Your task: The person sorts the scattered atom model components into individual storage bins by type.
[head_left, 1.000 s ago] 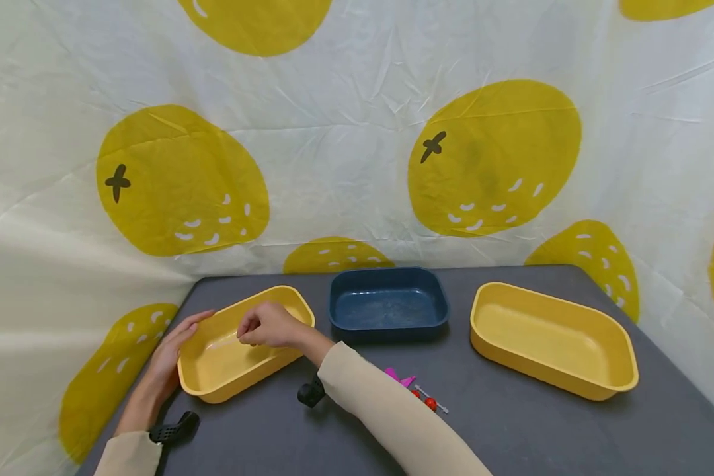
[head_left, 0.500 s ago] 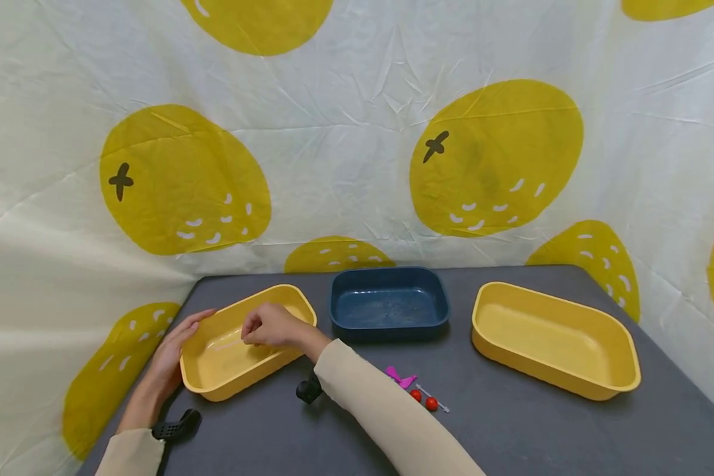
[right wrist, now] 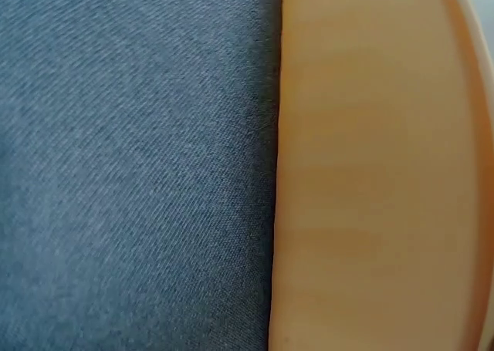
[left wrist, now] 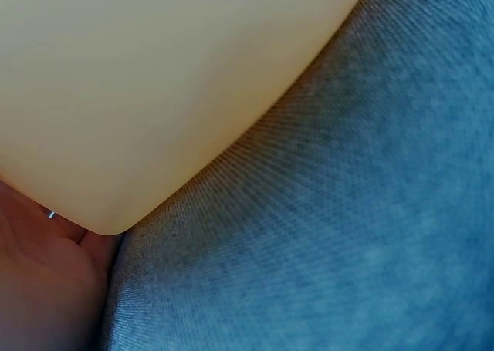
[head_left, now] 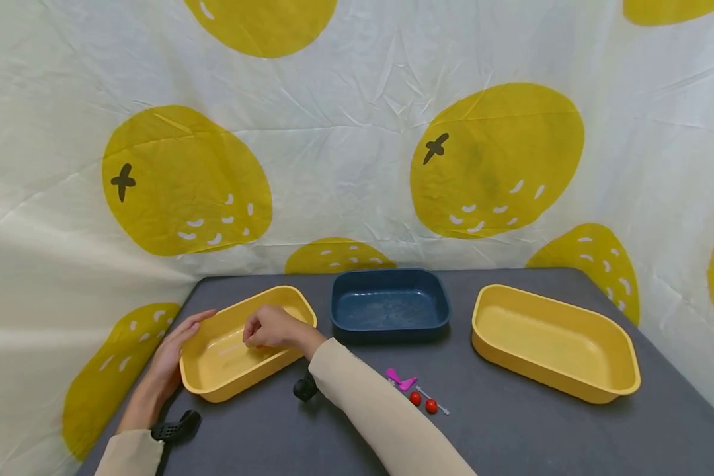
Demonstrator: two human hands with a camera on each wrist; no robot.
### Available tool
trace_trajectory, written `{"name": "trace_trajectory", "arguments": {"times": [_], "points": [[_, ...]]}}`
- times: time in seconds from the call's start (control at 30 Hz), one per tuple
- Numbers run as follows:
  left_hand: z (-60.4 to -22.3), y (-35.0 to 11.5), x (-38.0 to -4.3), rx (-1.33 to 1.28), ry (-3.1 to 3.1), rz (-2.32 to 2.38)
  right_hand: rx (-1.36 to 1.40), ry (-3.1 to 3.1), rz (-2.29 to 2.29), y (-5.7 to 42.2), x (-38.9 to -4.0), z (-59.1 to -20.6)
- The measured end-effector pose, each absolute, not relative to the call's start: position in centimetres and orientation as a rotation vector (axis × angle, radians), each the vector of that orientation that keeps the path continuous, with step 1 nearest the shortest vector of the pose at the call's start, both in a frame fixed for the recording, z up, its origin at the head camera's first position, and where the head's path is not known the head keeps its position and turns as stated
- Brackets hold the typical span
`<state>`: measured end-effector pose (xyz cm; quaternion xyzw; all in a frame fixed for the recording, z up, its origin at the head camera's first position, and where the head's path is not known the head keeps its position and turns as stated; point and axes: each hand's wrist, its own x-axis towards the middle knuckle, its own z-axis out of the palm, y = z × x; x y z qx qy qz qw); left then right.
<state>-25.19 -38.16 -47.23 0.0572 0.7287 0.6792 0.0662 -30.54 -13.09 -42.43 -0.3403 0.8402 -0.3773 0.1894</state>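
Note:
My left hand (head_left: pixel 171 354) lies along the left outer wall of the left yellow tub (head_left: pixel 238 383), its fingers stretched toward the far rim. In the left wrist view, part of the same hand (left wrist: pixel 46 274) shows beneath the tub's pale wall (left wrist: pixel 154 96). Inside the tub is my right hand (head_left: pixel 274 326), reaching across the near rim with curled fingers. Its fingertips are low over the tub floor, and whatever they may pinch is hidden. The right wrist view shows only the tub's outer wall (right wrist: pixel 370 166) beside the table.
A dark blue tub (head_left: pixel 389 320) stands at the back middle, and another yellow tub (head_left: pixel 556 344) at the right. Near the right sleeve lie a magenta piece (head_left: pixel 401 380), two red balls (head_left: pixel 431 405) and a thin grey rod (head_left: pixel 441 406) on the dark table (head_left: pixel 541 430).
My right hand has shifted slightly right within the tub, and its forearm has drawn slightly left, showing more of the red balls. The left hand keeps its place at the tub wall.

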Motion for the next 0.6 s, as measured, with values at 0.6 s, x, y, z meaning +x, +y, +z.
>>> {"name": "trace_trajectory", "arguments": {"times": [0.6], "points": [[-47.4,-38.2,-25.1,0.165,2.226,2.043,-0.877,2.241,-1.107,-13.7,-31.6,-43.8]]}}
